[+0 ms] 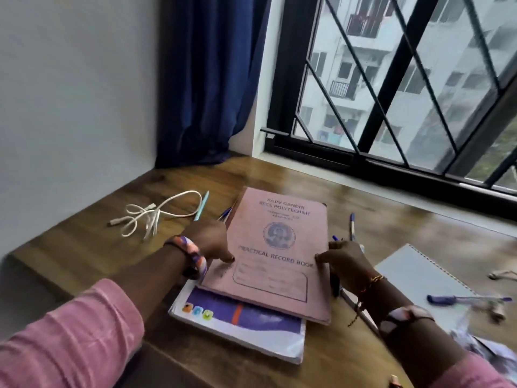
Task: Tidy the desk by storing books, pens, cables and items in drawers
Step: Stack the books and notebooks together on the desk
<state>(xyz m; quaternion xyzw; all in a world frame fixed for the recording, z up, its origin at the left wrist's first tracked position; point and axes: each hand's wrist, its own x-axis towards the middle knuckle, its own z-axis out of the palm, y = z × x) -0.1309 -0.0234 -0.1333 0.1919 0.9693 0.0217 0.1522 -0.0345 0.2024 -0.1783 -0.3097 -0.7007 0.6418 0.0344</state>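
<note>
Both hands hold the pink practical record book (275, 256) by its long edges: the left hand (211, 242) at its nine o'clock side with the thumb pressed on the cover, the right hand (345, 261) at its three o'clock side, fingers curled over the edge. So each grip is clamped on the book, neither nearer than the other. The book's long axis runs from six towards twelve o'clock, and it lies on a purple-and-white book (240, 329) on the wooden surface (84, 247). A white cable (156, 212) waits at ten o'clock, a blue pen (352, 225) at one o'clock.
</note>
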